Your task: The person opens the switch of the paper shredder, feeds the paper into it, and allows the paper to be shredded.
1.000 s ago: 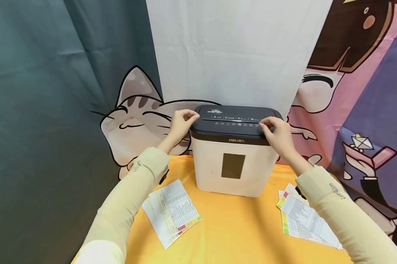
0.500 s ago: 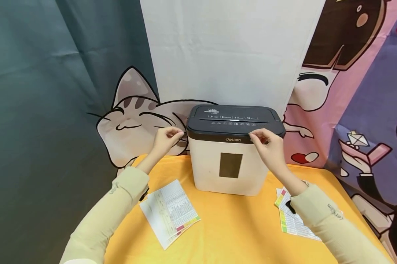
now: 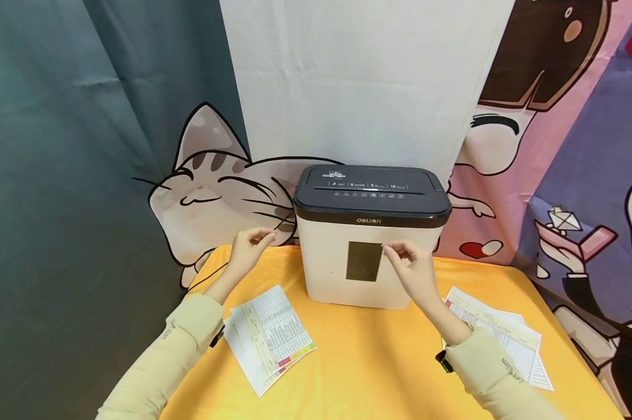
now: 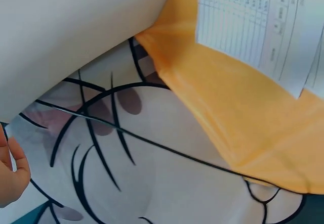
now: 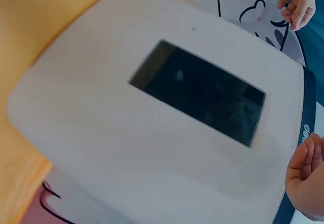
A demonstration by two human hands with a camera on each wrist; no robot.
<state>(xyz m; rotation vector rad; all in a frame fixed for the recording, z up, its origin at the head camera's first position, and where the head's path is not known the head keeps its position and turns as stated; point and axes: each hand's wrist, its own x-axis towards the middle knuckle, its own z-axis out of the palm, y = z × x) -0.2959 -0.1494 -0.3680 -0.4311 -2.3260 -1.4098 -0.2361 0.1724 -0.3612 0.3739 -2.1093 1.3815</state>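
Observation:
A white paper shredder [image 3: 323, 262] with a black top and a feed slot stands upright on the table. My left hand [image 3: 247, 251] is in the air off its left side, fingers bent toward the thumb, with nothing visible in them. In front of the shredder's dark window [image 3: 363, 261] hovers my right hand [image 3: 412, 271], loosely curled and holding nothing I can see. The right wrist view shows this hand [image 5: 306, 178] near the shredder's black top edge. Printed sheets [image 3: 271, 335] lie below my left hand, and more papers [image 3: 505, 335] lie partly behind my right forearm.
A yellow cloth [image 3: 358, 361] covers the table. A thin black cord [image 4: 167, 148] runs past the left table edge in the left wrist view. Behind the shredder hangs a curtain [image 3: 358, 81] printed with cartoon figures, including a cat.
Both hands have come away from the shredder's top, moving down and toward me. More of the right-hand papers shows now. The shredder and left papers stay put.

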